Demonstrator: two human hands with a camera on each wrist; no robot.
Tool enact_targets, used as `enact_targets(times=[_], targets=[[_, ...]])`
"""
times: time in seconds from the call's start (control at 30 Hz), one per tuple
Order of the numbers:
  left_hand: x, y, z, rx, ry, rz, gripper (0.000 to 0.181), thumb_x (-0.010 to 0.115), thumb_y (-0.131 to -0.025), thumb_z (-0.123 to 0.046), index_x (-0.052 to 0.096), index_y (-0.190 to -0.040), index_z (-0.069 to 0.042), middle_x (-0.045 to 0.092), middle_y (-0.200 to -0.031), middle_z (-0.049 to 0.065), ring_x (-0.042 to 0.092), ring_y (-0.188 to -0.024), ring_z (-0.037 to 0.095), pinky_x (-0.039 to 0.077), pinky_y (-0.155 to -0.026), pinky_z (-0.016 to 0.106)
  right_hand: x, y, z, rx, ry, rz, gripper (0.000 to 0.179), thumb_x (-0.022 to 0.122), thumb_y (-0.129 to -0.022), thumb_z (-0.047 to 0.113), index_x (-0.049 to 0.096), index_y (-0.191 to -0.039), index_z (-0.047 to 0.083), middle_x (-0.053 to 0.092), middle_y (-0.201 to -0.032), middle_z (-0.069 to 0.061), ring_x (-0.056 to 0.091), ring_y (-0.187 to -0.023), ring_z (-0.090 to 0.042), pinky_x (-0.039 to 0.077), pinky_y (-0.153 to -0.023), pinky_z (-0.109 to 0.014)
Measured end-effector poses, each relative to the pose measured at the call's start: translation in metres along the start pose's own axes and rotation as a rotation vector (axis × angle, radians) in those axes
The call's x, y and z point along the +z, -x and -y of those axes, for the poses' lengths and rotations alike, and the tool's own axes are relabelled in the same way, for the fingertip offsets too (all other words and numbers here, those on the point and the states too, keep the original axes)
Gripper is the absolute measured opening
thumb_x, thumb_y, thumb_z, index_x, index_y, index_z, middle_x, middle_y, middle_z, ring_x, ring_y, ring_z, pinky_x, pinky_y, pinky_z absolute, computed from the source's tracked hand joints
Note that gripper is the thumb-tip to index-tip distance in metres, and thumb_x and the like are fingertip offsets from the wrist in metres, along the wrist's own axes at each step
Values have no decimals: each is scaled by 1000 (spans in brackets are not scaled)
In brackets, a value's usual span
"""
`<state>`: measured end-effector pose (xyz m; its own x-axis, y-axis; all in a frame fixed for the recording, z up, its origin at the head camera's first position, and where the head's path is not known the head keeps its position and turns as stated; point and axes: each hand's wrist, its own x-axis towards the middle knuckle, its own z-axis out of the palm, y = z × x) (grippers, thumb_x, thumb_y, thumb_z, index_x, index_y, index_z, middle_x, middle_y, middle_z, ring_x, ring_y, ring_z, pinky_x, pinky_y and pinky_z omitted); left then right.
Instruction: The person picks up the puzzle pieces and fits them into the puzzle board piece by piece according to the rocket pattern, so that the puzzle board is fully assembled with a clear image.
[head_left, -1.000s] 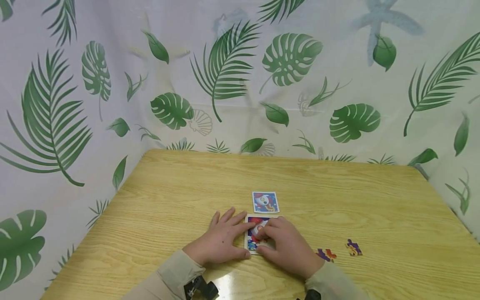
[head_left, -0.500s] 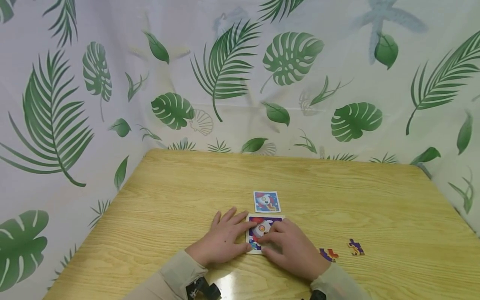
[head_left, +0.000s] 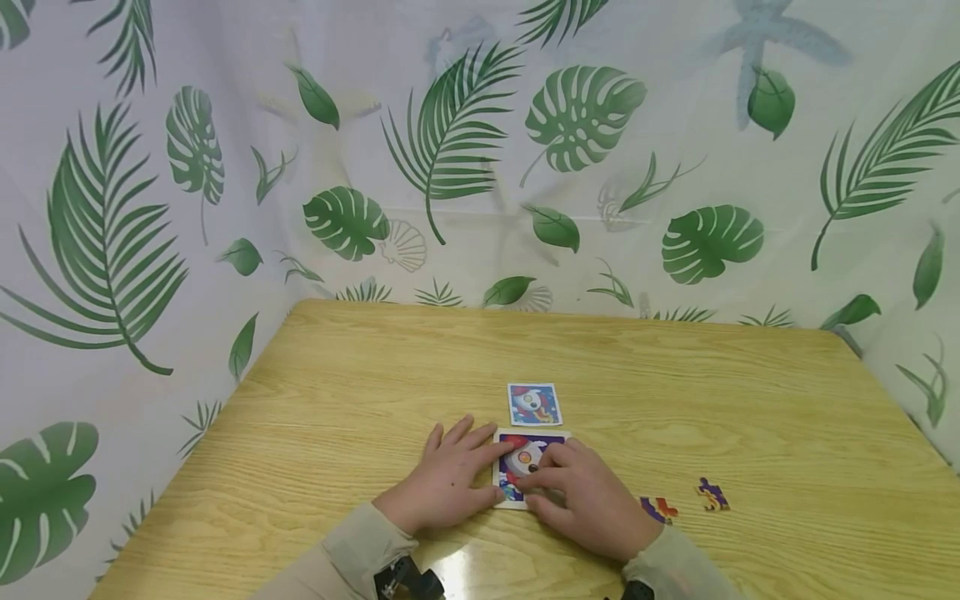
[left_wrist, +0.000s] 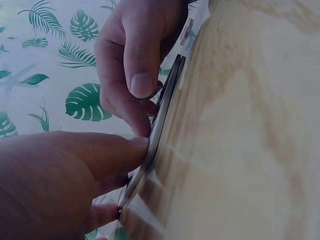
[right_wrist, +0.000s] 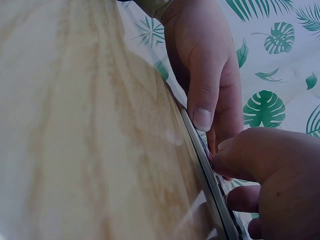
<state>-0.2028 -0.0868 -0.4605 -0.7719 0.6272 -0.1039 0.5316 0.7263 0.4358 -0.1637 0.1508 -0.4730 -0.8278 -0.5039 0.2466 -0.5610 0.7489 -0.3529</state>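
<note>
A small square jigsaw puzzle in a pale tray (head_left: 522,457) lies near the table's front, its picture white, red and purple. My left hand (head_left: 450,487) rests at its left side with spread fingers, the index reaching onto the picture and the thumb at the near left corner. The right hand (head_left: 596,500) bends over the lower right part and hides it. Its fingers pinch low over the tray, and a dark puzzle piece edge (left_wrist: 159,87) shows beside the right thumb in the left wrist view. In the right wrist view the tray's edge (right_wrist: 199,155) appears edge-on.
A picture card (head_left: 534,404) with a similar design lies just beyond the tray. To the right are loose purple, red and yellow puzzle pieces (head_left: 712,494), some (head_left: 657,509) close to the right wrist. A leaf-printed curtain (head_left: 450,275) stands behind the wooden table (head_left: 375,375).
My right hand has shifted slightly right over the puzzle, uncovering more of the picture's top right, while its fingers cover the pale gap seen lower down. The left hand stays in place.
</note>
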Motion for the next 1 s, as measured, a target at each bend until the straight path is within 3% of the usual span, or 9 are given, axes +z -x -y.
enact_targets(times=[0.37, 0.6, 1.0], targets=[[3, 0, 2, -8, -8, 9, 64, 59, -98, -52, 40, -157, -34, 27, -165, 2, 11, -153, 34, 5, -117, 66, -1, 2, -4, 48, -14, -14, 13, 76, -90, 35, 79, -103, 33, 54, -94, 21, 43, -85, -3, 43, -75, -29], [2, -1, 0, -2, -14, -15, 64, 59, -98, -51, 40, -156, -35, 27, -165, 2, 12, -153, 35, 3, -117, 65, -18, 9, -22, 82, -6, -61, 14, 77, -90, 29, 78, -103, 31, 57, -93, 18, 43, -84, -6, 42, -75, -31], [2, 0, 2, 7, -2, -19, 66, 61, -96, -50, 40, -156, -35, 27, -165, 3, 11, -153, 35, 3, -117, 65, -44, 34, -48, 161, 25, -62, 18, 77, -89, 27, 77, -108, 28, 56, -99, 15, 49, -95, -8, 49, -83, -40]])
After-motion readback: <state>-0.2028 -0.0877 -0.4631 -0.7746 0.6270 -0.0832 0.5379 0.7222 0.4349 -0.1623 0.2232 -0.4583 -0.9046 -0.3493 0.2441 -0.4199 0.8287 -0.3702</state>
